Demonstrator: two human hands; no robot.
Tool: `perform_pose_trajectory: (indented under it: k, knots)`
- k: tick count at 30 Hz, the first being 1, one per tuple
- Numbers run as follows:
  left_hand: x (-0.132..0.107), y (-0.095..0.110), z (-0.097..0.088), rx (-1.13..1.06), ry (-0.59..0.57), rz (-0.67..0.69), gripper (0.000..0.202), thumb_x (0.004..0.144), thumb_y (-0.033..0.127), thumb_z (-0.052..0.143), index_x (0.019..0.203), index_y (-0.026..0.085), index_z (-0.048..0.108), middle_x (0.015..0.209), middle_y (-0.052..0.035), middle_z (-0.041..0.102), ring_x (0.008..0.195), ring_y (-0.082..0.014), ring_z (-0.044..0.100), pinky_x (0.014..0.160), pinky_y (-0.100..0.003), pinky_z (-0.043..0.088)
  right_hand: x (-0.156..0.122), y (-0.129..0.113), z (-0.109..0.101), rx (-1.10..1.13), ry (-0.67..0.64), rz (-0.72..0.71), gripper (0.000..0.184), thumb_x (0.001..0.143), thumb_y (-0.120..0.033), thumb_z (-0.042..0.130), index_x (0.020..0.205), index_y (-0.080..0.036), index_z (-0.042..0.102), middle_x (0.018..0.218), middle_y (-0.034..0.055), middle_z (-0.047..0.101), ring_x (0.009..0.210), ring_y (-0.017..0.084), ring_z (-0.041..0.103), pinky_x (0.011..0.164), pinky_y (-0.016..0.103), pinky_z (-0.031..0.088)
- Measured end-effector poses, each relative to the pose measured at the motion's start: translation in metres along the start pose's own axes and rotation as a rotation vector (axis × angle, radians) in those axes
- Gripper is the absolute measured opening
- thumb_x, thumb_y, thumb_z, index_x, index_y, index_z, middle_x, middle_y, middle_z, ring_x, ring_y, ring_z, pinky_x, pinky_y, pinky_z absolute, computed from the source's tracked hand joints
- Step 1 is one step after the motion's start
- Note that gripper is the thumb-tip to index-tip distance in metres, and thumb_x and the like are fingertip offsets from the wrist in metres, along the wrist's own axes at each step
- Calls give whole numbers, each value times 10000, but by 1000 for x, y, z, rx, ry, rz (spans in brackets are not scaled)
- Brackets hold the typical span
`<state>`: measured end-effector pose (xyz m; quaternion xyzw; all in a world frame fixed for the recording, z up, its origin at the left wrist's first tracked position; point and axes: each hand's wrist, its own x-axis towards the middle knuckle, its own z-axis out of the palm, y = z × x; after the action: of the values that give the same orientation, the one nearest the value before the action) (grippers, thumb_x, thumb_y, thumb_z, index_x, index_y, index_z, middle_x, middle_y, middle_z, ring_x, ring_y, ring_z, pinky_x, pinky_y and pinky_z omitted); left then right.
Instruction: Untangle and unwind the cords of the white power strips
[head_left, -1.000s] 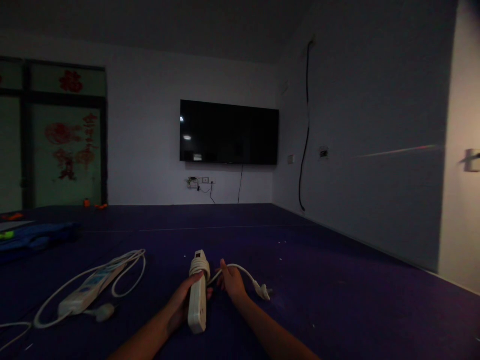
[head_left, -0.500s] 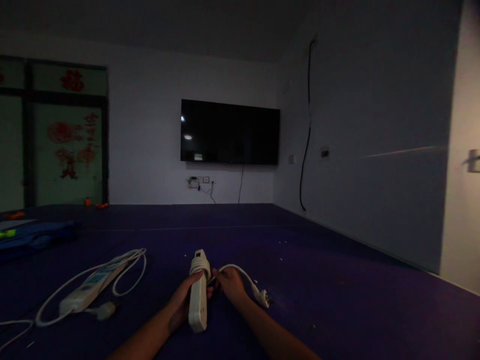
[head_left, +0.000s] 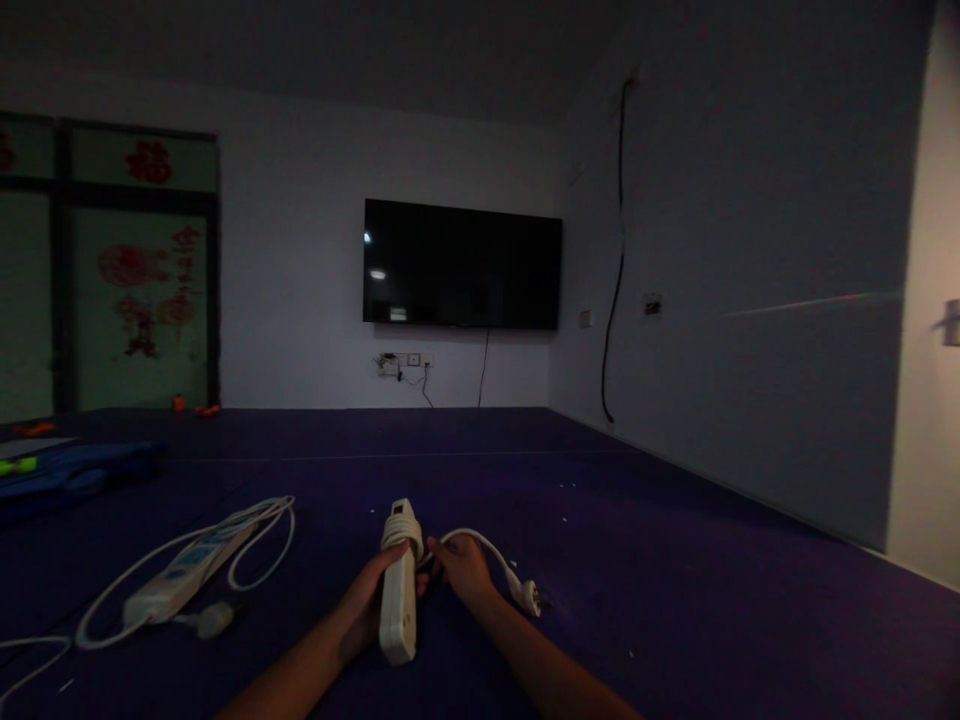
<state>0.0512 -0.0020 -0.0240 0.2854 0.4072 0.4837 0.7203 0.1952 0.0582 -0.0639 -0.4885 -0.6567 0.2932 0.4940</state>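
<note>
A white power strip (head_left: 398, 610) stands out in front of me, its far part wrapped in several turns of its own cord (head_left: 403, 530). My left hand (head_left: 369, 595) is closed around the strip from the left, thumb on top by the coils. My right hand (head_left: 461, 565) pinches the free length of the same white cord, just right of the coils. From there the cord arcs over to a white plug (head_left: 528, 597), which lies to the right with its prongs pointing right. The strip's underside and some left fingers are hidden.
On the purple surface (head_left: 675, 580) to the left lies a second power strip (head_left: 176, 585) with a loose looped cord and plug (head_left: 214, 619). Beyond it are blue cloth (head_left: 97, 468) and orange objects (head_left: 208, 410). Small white scraps are scattered about. A television (head_left: 461, 265) hangs on the far wall.
The view has shifted very slightly. Both hands keep their hold on the strip and cord, with almost no visible movement.
</note>
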Motion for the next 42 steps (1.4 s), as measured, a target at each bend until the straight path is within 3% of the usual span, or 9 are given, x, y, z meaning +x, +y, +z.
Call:
perform_pose_trajectory:
  k: [9, 15, 24, 31, 35, 38, 42]
  knots:
    - [-3, 2, 3, -112, -71, -18, 329, 752, 398, 496, 898, 103, 519, 631, -102, 652, 562, -220, 640, 566, -308, 490, -9, -21, -7, 39, 173, -68, 478, 756, -554, 428, 449, -188, 444, 408, -23, 460, 395, 88, 433, 431, 197, 323]
    - [4, 2, -4, -119, -141, -8, 330, 731, 372, 467, 876, 87, 546, 607, -112, 656, 573, -251, 643, 584, -337, 476, -11, -22, -8, 13, 262, -124, 494, 758, -578, 405, 450, -194, 442, 423, -26, 455, 422, 106, 451, 461, 216, 337]
    - [4, 0, -5, -207, -156, 55, 381, 683, 230, 457, 1020, 69, 531, 703, -112, 680, 663, -281, 651, 673, -396, 461, -10, -18, -8, -16, 376, -129, 486, 783, -594, 355, 508, -204, 448, 448, -15, 477, 448, 129, 473, 482, 240, 347]
    - [1, -3, -1, -78, -110, 70, 274, 693, 245, 550, 920, 93, 560, 678, -101, 684, 602, -237, 648, 636, -337, 464, -9, -16, -9, -48, 322, -82, 493, 796, -605, 319, 567, -202, 488, 464, -10, 490, 465, 135, 497, 489, 235, 369]
    - [-1, -5, 2, -21, -119, 67, 258, 699, 254, 578, 909, 104, 569, 696, -94, 691, 572, -208, 643, 644, -315, 464, -7, -15, -8, -60, 161, -21, 535, 825, -592, 253, 654, -184, 555, 486, -1, 535, 443, 121, 506, 468, 214, 366]
    - [-1, -5, 1, -13, -148, 65, 258, 707, 254, 576, 916, 102, 582, 712, -94, 696, 597, -206, 649, 663, -309, 464, -4, -12, -6, -169, 8, -3, 531, 816, -590, 298, 668, -174, 592, 523, 13, 578, 448, 112, 520, 456, 197, 343]
    - [0, -5, -1, -11, -165, 61, 279, 708, 264, 574, 928, 93, 591, 730, -102, 700, 622, -212, 655, 671, -307, 463, -3, -10, -5, -280, -60, -4, 514, 814, -573, 335, 685, -171, 628, 595, 37, 622, 511, 118, 555, 465, 186, 329]
